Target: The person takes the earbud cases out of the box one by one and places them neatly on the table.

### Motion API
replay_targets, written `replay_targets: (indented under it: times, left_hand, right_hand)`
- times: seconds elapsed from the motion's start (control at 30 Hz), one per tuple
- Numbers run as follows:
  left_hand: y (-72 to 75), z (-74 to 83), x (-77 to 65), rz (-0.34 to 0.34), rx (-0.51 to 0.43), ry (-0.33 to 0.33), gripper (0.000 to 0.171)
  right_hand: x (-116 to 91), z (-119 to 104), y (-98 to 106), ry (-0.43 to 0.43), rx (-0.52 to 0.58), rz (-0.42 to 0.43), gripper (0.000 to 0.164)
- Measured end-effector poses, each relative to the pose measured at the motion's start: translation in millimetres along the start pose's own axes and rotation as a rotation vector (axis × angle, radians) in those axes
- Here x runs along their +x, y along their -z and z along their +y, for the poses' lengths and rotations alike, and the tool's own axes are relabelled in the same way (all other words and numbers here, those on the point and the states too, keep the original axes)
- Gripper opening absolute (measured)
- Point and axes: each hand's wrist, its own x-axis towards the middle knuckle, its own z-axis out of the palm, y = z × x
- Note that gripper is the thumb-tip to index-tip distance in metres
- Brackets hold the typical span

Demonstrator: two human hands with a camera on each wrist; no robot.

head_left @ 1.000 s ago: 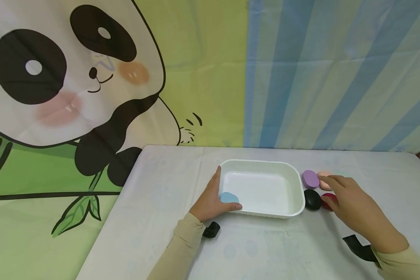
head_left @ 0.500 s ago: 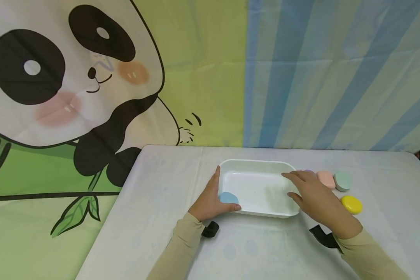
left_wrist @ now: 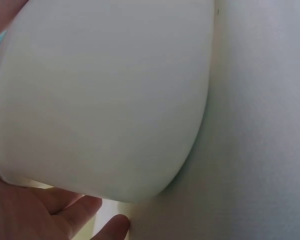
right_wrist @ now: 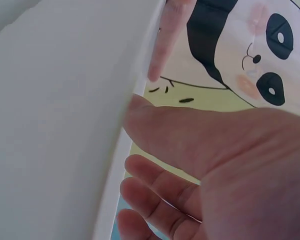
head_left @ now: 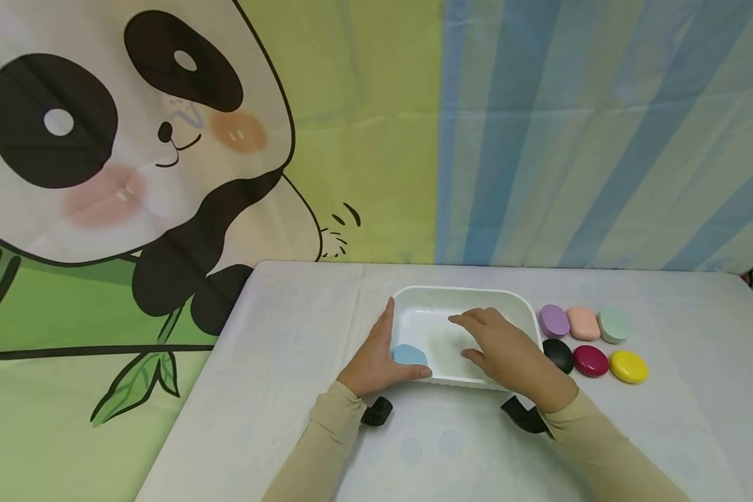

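A white tray sits mid-table. My left hand holds its near-left corner, thumb along the front rim and fingers up the left side. A light blue oval piece lies in that corner by the thumb. My right hand hovers over the tray's inside with relaxed fingers and nothing in it. The left wrist view shows the tray's outer wall with my fingers against its base. In the right wrist view my open palm is beside the tray wall.
Right of the tray lie two rows of oval pieces: purple, pink and mint green behind, black, red and yellow in front. A panda cloth hangs behind the white-covered table.
My right hand has moved left from the oval pieces to over the tray's inside, uncovering all of them. The left hand and tray have stayed put.
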Motion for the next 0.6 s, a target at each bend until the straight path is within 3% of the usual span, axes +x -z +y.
replay_targets:
  times: [0.6]
  left_hand:
    - [-0.2, -0.9, -0.3, 0.003, 0.006, -0.004, 0.137]
  right_hand:
    - [26, -20, -20, 0.036, 0.05, -0.098, 0.056]
